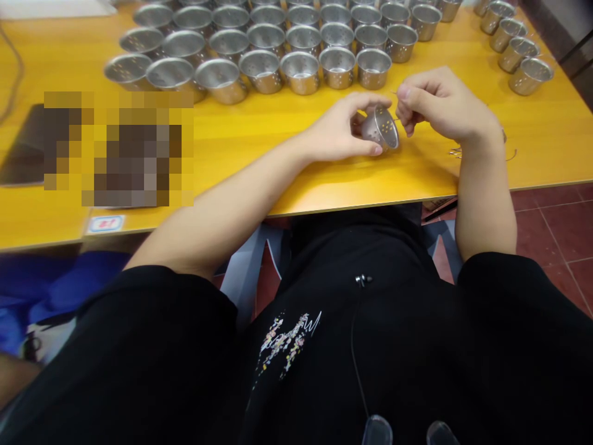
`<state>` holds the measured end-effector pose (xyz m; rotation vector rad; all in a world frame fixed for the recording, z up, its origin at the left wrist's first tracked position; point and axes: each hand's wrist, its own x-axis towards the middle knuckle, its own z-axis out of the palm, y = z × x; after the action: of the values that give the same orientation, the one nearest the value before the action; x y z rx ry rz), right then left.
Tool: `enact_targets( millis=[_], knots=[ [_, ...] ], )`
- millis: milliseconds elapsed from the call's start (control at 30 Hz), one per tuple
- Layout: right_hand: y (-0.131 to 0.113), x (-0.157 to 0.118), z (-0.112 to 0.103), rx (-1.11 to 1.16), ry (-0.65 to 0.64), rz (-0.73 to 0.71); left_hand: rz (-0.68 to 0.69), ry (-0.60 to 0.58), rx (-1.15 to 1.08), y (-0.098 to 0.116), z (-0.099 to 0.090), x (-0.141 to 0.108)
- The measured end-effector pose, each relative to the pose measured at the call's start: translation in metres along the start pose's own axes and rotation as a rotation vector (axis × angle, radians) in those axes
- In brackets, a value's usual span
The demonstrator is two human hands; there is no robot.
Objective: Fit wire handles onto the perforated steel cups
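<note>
My left hand (345,127) is closed around a small perforated metal cup (385,127), tilted on its side with its mouth facing right. Holes show in its wall and base. Just right of the cup's rim, my right hand (428,105) pinches a thin metal wire (397,118), whose ends stick out toward the cup. My fingers hide most of that wire, and I cannot tell whether it touches the cup. Beneath my right wrist, several bent wire pieces (456,152) lie on the yellow table (324,185), partly covered by the forearm.
Rows of perforated metal cups (300,73) stand upright along the back. More cups (530,76), some with wire across the top, line the right edge. A dark flat object (23,148) lies at the left, beside a blurred-out patch. A label (106,223) sits on the front edge.
</note>
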<state>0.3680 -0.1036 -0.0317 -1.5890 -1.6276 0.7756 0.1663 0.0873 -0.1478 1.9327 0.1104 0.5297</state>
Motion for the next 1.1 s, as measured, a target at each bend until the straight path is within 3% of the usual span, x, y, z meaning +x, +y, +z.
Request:
enact_targets(
  millis=[533, 1100],
  knots=[
    [0.008, 0.005, 0.004, -0.099, -0.078, 0.021, 0.083, 0.013, -0.058, -0.001, 0.003, 0.002],
    [0.01, 0.004, 0.001, -0.274, -0.109, 0.028, 0.075, -0.083, -0.092, 0.01, 0.005, 0.003]
  ],
)
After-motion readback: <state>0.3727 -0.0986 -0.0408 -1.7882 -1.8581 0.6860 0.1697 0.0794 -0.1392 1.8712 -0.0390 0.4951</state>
